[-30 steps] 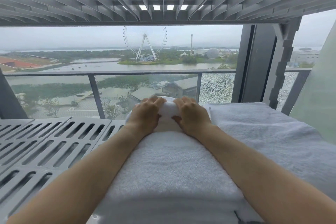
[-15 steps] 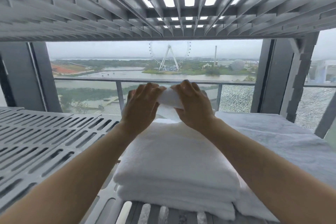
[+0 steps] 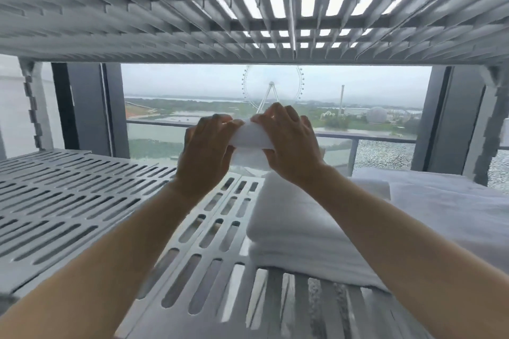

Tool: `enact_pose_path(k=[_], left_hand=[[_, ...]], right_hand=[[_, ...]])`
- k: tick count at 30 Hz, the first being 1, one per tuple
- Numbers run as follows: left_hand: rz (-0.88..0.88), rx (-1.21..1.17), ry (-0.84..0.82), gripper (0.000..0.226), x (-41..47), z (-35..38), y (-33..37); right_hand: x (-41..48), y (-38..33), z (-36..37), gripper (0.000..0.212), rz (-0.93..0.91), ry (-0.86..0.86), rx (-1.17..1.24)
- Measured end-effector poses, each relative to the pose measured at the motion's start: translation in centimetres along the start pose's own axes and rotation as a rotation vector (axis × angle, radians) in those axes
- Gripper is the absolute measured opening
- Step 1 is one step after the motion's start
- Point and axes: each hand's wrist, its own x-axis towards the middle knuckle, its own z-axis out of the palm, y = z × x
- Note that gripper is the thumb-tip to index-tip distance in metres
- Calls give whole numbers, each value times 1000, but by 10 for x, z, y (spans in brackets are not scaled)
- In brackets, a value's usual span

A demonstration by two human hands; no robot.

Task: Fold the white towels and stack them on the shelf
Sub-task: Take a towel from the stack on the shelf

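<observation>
My left hand (image 3: 205,150) and my right hand (image 3: 290,143) are both closed on a small white rolled towel (image 3: 252,136), held in the air above the slatted grey shelf (image 3: 82,201). Below and to the right lies a folded white towel stack (image 3: 292,231) on the shelf. Another flat white towel (image 3: 446,209) lies further right, touching the stack. My forearms cover part of the stack.
A second slatted shelf (image 3: 192,8) hangs close overhead. Dark window posts (image 3: 88,107) and a shelf upright (image 3: 493,129) stand at the sides. Behind the shelf is a glass balcony rail (image 3: 385,140). The shelf's left half carries nothing.
Both hands lifted the small rolled towel off the stack and up. The view shifted left, so the stack now sits to the right under my right arm.
</observation>
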Motion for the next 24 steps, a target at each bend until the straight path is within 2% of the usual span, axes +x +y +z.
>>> enact_pose_path(k=[8, 12, 19, 24], left_hand=[[-54, -93, -196, 45, -56, -64, -120], [-56, -103, -266, 43, -88, -82, -186], [-83, -96, -302, 38, -121, -88, -274], [-145, -36, -328, 30, -141, -80, -323]], right_hand=[[24, -136, 64, 50, 107, -97, 94], [39, -199, 105, 49, 192, -166, 171], [73, -262, 161, 46, 121, -257, 180], [91, -285, 209, 53, 62, -326, 215]])
